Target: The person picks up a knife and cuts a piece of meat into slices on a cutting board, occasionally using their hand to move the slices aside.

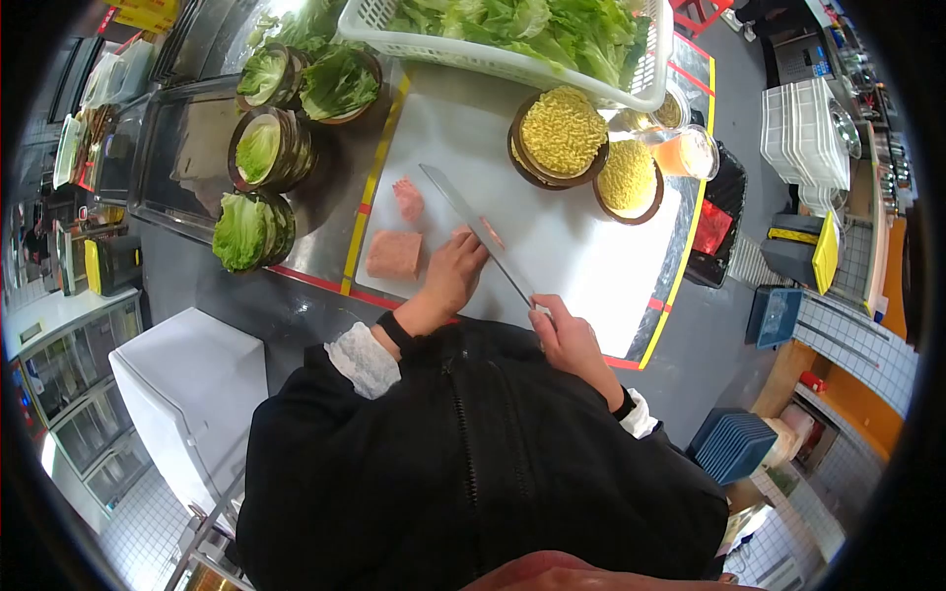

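Observation:
My right hand (567, 340) is closed round the handle of a long knife (463, 209), whose blade points up and left over the white board (552, 266). Beside the blade, my left hand (456, 273) has its fingers bent and pressed together on a small pink piece of meat (490, 232), partly hidden by fingers and blade. A pink meat block (394, 255) lies left of that hand, with a smaller pile of pink slices (407, 199) above it.
Stacked bowls hold noodles (564, 133) at the board's upper right and lettuce (258, 153) at the left. A white basket of lettuce (512, 51) stands at the far edge. Right of the noodles is an orange-filled container (687, 155).

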Motion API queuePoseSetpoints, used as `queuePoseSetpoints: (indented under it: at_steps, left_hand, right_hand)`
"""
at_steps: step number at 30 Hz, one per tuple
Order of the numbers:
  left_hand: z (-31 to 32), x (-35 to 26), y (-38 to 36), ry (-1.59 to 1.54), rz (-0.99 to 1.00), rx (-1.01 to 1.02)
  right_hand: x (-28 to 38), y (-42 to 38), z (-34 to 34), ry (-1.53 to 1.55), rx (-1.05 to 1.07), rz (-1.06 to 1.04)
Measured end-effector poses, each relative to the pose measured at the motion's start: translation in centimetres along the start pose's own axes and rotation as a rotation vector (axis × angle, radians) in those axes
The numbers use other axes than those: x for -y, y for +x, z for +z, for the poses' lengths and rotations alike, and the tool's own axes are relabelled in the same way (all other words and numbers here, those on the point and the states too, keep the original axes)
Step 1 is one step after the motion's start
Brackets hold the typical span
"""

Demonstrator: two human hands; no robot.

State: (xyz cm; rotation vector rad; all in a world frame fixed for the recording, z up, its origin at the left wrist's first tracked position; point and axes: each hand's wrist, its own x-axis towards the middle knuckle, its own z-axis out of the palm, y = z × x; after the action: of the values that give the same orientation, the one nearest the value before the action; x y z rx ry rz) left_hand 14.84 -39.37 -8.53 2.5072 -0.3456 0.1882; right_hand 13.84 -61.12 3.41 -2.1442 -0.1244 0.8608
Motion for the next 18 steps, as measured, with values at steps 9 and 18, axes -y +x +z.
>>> queuePoseSetpoints:
  at_steps: [9, 18]
  left_hand:
    - [0.0, 0.1, 0.1, -0.061, -0.027, 0.014]
    - [-0.6, -0.3, 0.4, -0.063, -0.063, 0.043]
  right_hand:
    - [-0.1, 0.1, 0.0, -0.008, -0.012, -0.029]
    - [0.0, 0.5, 0.0, -0.001, -0.011, -0.014]
